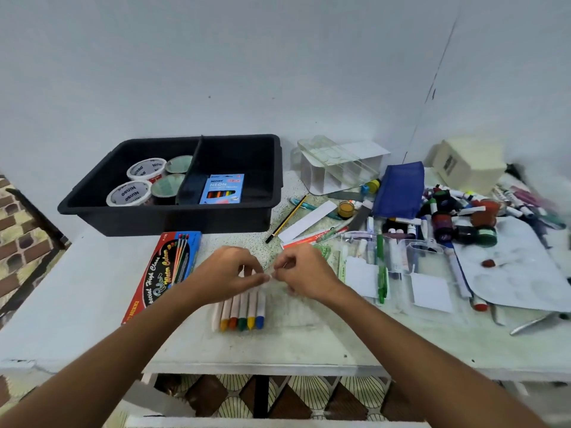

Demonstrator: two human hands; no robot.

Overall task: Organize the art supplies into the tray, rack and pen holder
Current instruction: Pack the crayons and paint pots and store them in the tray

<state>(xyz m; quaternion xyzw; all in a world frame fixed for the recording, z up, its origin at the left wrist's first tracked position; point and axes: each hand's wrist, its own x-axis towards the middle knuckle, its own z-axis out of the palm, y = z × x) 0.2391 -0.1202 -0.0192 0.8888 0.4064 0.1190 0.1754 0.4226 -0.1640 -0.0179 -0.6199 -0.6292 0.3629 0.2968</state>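
Fingers of the left hand [227,273] and right hand [301,271] pinch what looks like a clear sleeve over the crayons [244,310] on the table [309,341] — still bundling. Next, I judge: carry them to the black tray [173,219], just beyond.

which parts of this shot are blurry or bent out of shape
Head view: wide-angle bending curves the black tray and table edge; the paint tubes at far right smear into blur; the hands and crayons at centre stay fairly sharp; light is soft and even, no glare.
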